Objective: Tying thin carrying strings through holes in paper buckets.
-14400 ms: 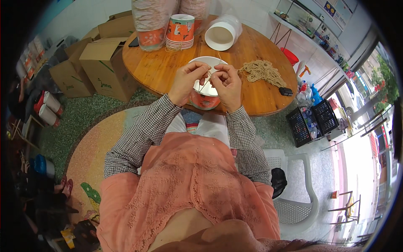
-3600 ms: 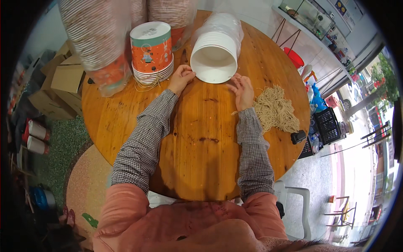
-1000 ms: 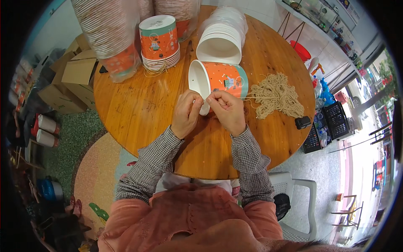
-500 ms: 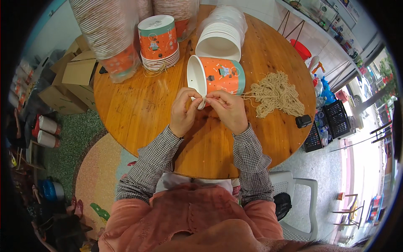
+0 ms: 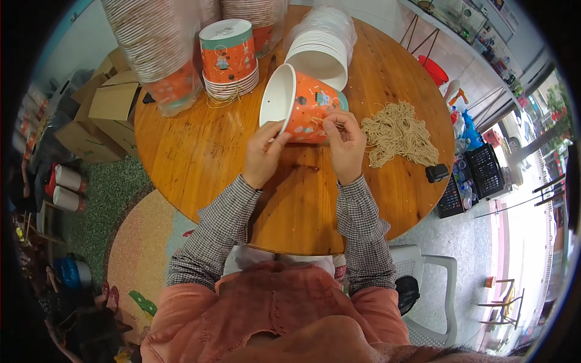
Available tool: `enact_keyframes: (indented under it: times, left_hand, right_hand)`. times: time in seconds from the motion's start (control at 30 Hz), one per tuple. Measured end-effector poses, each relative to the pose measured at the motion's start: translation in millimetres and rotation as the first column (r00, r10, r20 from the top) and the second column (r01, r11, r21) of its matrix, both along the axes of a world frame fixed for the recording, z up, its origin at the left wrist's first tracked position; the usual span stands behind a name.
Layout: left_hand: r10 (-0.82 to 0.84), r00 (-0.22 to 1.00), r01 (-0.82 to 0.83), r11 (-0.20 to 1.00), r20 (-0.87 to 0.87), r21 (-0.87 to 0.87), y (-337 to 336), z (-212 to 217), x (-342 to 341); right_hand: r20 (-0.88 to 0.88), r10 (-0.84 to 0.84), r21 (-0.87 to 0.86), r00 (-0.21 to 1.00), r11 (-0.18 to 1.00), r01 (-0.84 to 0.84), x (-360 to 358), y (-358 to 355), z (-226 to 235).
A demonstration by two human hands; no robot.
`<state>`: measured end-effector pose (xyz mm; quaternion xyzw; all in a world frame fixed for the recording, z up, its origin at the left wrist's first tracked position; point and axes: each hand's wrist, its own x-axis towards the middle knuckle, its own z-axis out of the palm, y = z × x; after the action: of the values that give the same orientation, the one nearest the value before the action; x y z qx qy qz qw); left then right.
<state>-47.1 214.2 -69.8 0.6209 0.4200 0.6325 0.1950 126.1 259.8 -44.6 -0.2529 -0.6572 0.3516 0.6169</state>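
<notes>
Hands (image 5: 261,158) (image 5: 347,151) grip an orange bucket (image 5: 308,104) and, seemingly, string (image 5: 316,120)

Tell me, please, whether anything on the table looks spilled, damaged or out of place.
I see no clear spill or damage. The untidiest thing is the heap of string, loosely tangled on the right of the table. The orange cup is tipped sideways, but the left hand grips its rim, so it hardly looks knocked over.

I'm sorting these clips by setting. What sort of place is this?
Possibly a small workshop or shopfront: stacked paper buckets and a large heap of string suggest a work space, and a tree shows outdoors at the far right.
</notes>
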Motion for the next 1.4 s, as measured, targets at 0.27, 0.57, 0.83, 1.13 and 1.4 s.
enact_keyframes:
  times: [0.27,0.57,0.83,1.13,1.4]
  left_hand:
    - [0.0,0.961,0.027,0.995,-0.276,0.094,-11,55,-34]
    - [-0.219,0.803,0.147,0.974,-0.555,-0.171,-8,67,-20]
    - [-0.223,0.749,0.13,0.973,-0.624,-0.193,-1,72,-19]
    - [-0.079,0.712,0.014,0.995,-0.698,-0.098,-5,75,1]
    - [-0.059,0.99,0.026,0.969,-0.127,-0.244,-28,83,11]
  right_hand:
    - [0.053,0.097,-0.066,0.994,0.993,-0.093,-10,-9,-8]
    - [0.097,-0.305,0.182,0.947,0.941,0.285,-5,-9,0]
    - [0.228,-0.405,0.372,0.886,0.877,0.305,3,1,0]
    - [-0.046,-0.18,0.1,0.983,0.978,0.183,-4,-12,3]
    - [-0.183,-0.178,0.096,0.967,0.976,0.197,-23,-32,7]
